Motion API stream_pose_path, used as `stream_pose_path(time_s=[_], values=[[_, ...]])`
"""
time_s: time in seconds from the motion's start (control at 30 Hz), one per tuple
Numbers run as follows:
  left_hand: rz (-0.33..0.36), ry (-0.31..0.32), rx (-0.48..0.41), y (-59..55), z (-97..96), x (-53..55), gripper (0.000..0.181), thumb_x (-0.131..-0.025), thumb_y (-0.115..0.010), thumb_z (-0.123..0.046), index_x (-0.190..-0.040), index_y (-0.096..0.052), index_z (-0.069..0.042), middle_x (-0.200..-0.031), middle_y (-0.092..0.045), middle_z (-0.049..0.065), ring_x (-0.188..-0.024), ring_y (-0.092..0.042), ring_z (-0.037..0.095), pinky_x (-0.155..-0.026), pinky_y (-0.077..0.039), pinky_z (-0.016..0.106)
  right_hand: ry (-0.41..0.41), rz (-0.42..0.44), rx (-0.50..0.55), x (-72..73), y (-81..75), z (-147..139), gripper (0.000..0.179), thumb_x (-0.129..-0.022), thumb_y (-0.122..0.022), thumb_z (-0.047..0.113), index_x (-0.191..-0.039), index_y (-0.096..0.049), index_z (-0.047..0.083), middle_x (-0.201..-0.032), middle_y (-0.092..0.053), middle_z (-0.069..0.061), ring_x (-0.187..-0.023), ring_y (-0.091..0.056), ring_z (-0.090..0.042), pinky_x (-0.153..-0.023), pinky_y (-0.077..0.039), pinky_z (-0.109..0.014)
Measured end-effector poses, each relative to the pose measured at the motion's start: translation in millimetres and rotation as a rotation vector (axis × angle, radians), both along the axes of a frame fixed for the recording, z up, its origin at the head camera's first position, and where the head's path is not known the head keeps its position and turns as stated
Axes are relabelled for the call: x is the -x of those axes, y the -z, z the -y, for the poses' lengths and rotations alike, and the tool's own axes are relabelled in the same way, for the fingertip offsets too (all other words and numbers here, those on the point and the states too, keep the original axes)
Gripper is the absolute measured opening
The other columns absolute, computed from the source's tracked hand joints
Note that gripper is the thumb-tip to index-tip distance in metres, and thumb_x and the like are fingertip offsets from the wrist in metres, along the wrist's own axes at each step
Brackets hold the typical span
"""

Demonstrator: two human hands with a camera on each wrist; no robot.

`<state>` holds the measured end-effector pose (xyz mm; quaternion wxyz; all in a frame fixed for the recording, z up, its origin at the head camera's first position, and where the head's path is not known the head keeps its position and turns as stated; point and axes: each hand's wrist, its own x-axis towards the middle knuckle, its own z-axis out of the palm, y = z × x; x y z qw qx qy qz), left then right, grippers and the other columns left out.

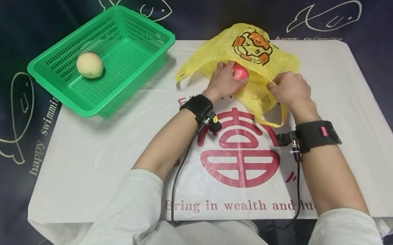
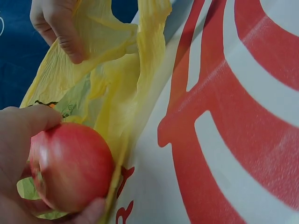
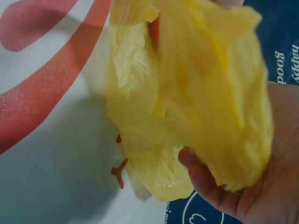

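My left hand (image 1: 222, 82) grips a round red apple (image 1: 240, 73) at the mouth of a yellow plastic bag (image 1: 286, 62). In the left wrist view the fingers and thumb curl round the apple (image 2: 74, 165), with the bag's yellow film behind it. With thumb and fingers, my right hand (image 1: 293, 89) pinches the right edge of the bag's opening and holds it up. Crumpled film (image 3: 215, 107) covers part of that hand in the right wrist view. The bag lies toward the back of the table, a cartoon face printed on its upper side; its inside is mostly hidden.
A green slotted plastic basket (image 1: 126, 88) stands at the back left of the table, holding one pale yellow peach (image 1: 90, 65). A white cloth (image 1: 93, 167) with red print covers the table. Black wrist straps trail cables (image 1: 177, 178) over the cloth. Dark printed fabric surrounds the table.
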<state>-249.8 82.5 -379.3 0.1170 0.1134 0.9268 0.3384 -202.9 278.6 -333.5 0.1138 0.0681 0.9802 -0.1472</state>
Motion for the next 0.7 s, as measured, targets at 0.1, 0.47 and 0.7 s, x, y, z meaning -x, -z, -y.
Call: stream_pose_path(time_s=[0.1,0.47,0.7], values=[[-0.007,0.004,-0.03,-0.1,-0.3,0.7,0.072,-0.089,-0.055,-0.054,-0.148,-0.03,-0.021,-0.142,-0.031,0.008,-0.121,-0.039,0.018,-0.099,-0.036,0.028,-0.003,-0.005,0.0,-1.1,-0.3,0,0.042,-0.094,-0.05,0.04,-0.105,-0.066,0.003,-0.087,-0.062,-0.014,-0.077,-0.054,-0.03,-0.059,-0.039,-0.039],[-0.1,0.104,0.117,-32.9,35.9,-3.5,0.053,-0.094,-0.055,-0.036,-0.143,-0.04,-0.022,-0.136,-0.045,0.004,-0.116,-0.046,0.014,-0.097,-0.038,0.027,-0.036,-0.004,-0.025,3.2,-5.8,-9,0.042,-0.094,-0.049,0.043,-0.099,-0.064,0.004,-0.081,-0.059,-0.013,-0.078,-0.051,-0.033,-0.057,-0.038,-0.041],[-0.151,0.103,0.223,-73.7,59.7,3.7,0.044,-0.095,-0.053,-0.034,-0.136,-0.05,-0.019,-0.13,-0.053,0.002,-0.112,-0.049,0.012,-0.095,-0.04,0.024,0.014,0.004,-0.049,-0.9,-9.3,-34,0.049,-0.094,-0.049,0.041,-0.111,-0.064,-0.002,-0.082,-0.06,-0.016,-0.076,-0.05,-0.033,-0.057,-0.037,-0.042]])
